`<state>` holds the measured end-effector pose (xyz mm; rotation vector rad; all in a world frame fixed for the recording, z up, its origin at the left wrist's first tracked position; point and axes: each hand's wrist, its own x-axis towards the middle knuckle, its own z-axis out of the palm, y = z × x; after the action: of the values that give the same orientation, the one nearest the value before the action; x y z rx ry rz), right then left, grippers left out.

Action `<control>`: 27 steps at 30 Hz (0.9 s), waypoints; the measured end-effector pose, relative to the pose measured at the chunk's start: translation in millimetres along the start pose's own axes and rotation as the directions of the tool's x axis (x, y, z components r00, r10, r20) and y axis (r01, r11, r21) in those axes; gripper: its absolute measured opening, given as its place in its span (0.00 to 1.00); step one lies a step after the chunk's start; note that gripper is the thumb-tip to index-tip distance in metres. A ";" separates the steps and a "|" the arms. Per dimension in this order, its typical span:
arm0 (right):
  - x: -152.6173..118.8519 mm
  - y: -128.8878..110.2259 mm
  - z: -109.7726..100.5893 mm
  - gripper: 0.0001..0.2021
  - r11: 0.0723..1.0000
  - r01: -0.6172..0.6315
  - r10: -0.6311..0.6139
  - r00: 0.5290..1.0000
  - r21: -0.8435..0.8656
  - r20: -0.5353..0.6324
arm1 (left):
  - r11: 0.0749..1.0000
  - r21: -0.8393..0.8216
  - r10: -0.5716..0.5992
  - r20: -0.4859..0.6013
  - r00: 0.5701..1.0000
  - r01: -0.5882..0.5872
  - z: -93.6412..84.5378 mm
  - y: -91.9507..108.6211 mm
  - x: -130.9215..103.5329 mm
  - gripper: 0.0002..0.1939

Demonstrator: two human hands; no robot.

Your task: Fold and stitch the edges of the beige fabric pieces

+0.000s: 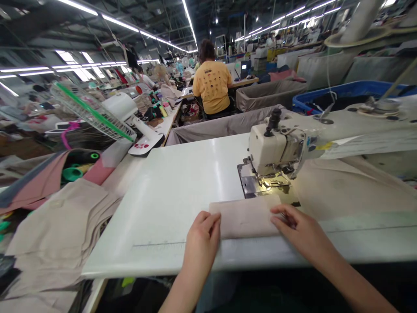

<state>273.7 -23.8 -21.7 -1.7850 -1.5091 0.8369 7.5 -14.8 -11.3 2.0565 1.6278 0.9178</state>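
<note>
A small beige fabric piece lies flat on the white sewing table, just in front of the sewing machine's needle plate. My left hand pinches its left edge between thumb and fingers. At the right edge, my right hand holds the piece the same way, fingers curled. The machine head stands over the metal plate, its lamp lighting the presser foot area. The back edge of the fabric is close to the plate, not under the foot.
Stacked beige fabric pieces hang at the left beside the table. A white fan stands at the back left. More beige cloth lies right of the machine. A person in a yellow shirt sits ahead, beyond a grey cloth bin.
</note>
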 end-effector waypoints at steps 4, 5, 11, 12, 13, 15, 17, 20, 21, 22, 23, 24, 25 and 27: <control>-2.5 8.9 -1.4 0.17 0.998 -0.001 0.003 1.000 -0.064 0.020 | 1.000 0.002 -0.020 -0.014 1.000 0.020 0.5 1.8 -4.4 0.15; -3.0 10.5 -0.8 0.18 0.998 -0.002 0.002 1.000 -0.066 0.006 | 1.000 -0.003 -0.028 -0.014 1.000 0.028 0.5 2.1 -5.2 0.15; -3.5 8.0 2.0 0.19 0.998 -0.029 0.025 0.996 -0.049 -0.081 | 0.998 -0.012 -0.062 -0.022 0.998 0.062 0.2 0.8 -3.9 0.15; -3.0 6.0 1.4 0.19 0.998 -0.036 0.032 0.997 -0.054 -0.075 | 0.998 -0.009 -0.065 -0.026 0.998 0.065 0.4 0.4 -3.2 0.15; -2.5 4.1 0.7 0.19 0.997 -0.042 0.038 0.997 -0.058 -0.070 | 0.998 -0.007 -0.065 -0.027 0.998 0.064 0.5 0.1 -2.6 0.15; -1.6 0.9 -0.6 0.20 0.997 -0.051 0.047 0.997 -0.062 -0.063 | 0.998 -0.005 -0.062 -0.031 0.998 0.062 0.8 -0.2 -1.7 0.15; -1.0 -0.5 -1.3 0.20 0.996 -0.064 0.060 0.997 -0.061 -0.058 | 0.998 0.000 -0.057 -0.034 0.998 0.057 1.0 -0.2 -1.0 0.15; -0.8 -0.1 -1.3 0.20 0.995 -0.082 0.079 0.996 -0.060 -0.038 | 0.999 0.007 -0.053 -0.039 0.998 0.053 1.1 -0.1 -0.3 0.14; -0.7 0.3 -1.2 0.21 0.995 -0.085 0.083 0.996 -0.059 -0.033 | 0.999 0.009 -0.052 -0.039 0.998 0.052 1.1 -0.1 -0.1 0.14; -0.6 0.5 -1.1 0.21 0.995 -0.086 0.084 0.996 -0.059 -0.032 | 0.999 0.010 -0.053 -0.041 0.998 0.054 1.1 -0.1 0.1 0.14; -0.3 0.6 -0.9 0.20 0.995 -0.085 0.083 0.996 -0.060 -0.033 | 0.998 0.012 -0.055 -0.042 0.998 0.055 1.1 -0.2 0.3 0.14; 0.0 0.7 -0.7 0.20 0.995 -0.082 0.080 0.996 -0.059 -0.034 | 0.998 0.013 -0.057 -0.042 0.998 0.058 1.0 -0.4 0.5 0.14; 0.2 0.7 -0.5 0.20 0.995 -0.076 0.074 0.997 -0.059 -0.038 | 0.998 0.015 -0.060 -0.040 0.997 0.061 0.9 -0.6 0.7 0.14; 0.7 1.0 -0.1 0.19 0.997 -0.059 0.056 0.997 -0.053 -0.050 | 0.998 0.019 -0.067 -0.033 0.997 0.067 0.6 -1.1 1.3 0.14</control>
<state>274.4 -23.3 -22.5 -1.8833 -1.4686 0.7816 7.3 -13.2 -12.1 1.9973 1.7185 0.9198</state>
